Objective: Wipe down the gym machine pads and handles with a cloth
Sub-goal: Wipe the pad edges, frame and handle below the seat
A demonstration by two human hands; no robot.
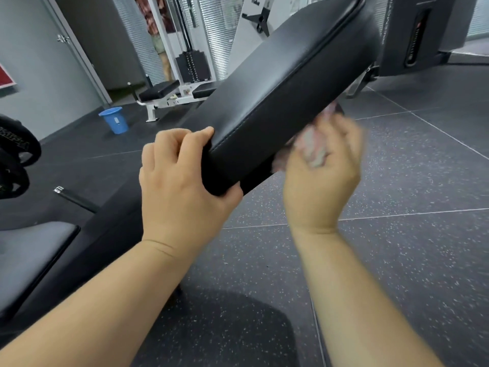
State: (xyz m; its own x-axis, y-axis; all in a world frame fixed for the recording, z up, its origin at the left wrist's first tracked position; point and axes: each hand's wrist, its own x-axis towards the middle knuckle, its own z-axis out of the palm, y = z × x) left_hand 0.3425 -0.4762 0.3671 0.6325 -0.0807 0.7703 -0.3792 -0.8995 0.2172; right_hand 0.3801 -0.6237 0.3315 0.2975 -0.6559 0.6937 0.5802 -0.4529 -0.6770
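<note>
A long black padded backrest (285,78) slants from the frame's middle up to the upper right. My left hand (182,176) grips its near end, fingers curled over the top edge and thumb under it. My right hand (322,170), blurred by motion, holds a bunched pale pink cloth (312,147) against the pad's right underside. Part of the cloth is hidden behind the pad and my fingers.
A black seat pad (31,250) lies at the lower left, with weight plates (16,160) above it. A blue bucket (115,120) stands on the dark speckled floor (397,234). A white cable machine with a bench (169,94) sits behind.
</note>
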